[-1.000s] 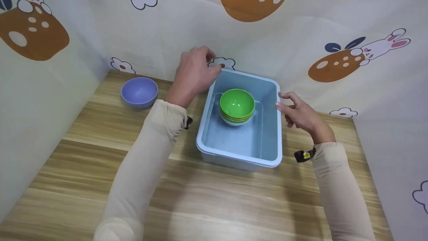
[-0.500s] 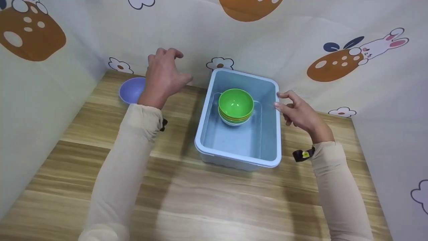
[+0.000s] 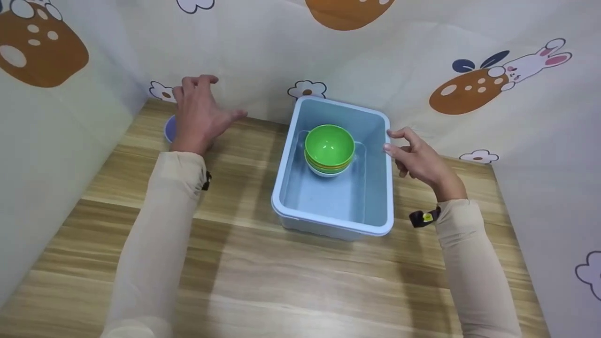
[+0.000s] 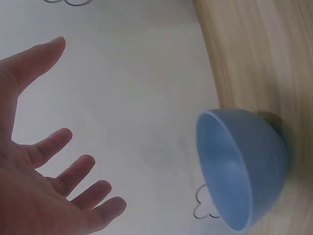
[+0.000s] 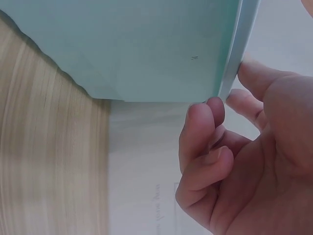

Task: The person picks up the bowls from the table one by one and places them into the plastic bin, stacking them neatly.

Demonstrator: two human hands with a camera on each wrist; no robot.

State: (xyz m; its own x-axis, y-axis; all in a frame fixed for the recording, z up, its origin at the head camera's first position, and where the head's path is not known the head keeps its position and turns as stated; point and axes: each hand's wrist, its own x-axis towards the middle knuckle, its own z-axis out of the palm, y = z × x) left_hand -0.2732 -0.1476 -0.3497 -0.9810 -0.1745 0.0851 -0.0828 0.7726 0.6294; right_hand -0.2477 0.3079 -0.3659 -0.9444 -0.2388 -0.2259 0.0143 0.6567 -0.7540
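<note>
A purple-blue bowl (image 3: 169,128) stands on the wooden table near the back left, mostly hidden behind my left hand (image 3: 199,112). That hand is raised, thumb spread from loosely bent fingers, and holds nothing. In the left wrist view the bowl (image 4: 266,156) sits apart from the fingertips. A light blue plastic bin (image 3: 277,188) stands against the back wall. Inside it is a stack of small bowls, a green bowl (image 3: 328,145) on top and a white one at the bottom. My right hand (image 3: 420,157) grips the bin's right rim, thumb and curled fingers at its edge (image 5: 230,73).
Printed cloth walls (image 3: 263,47) enclose the table (image 3: 263,281) at the back and both sides. The bin's far end is close to the back wall. Bare wood lies between the bin and the left hand, and in front of the bin.
My left hand has moved left from the bin's far left corner to the purple-blue bowl, its thumb spreading away from the fingers. The right hand has stayed at the bin's rim.
</note>
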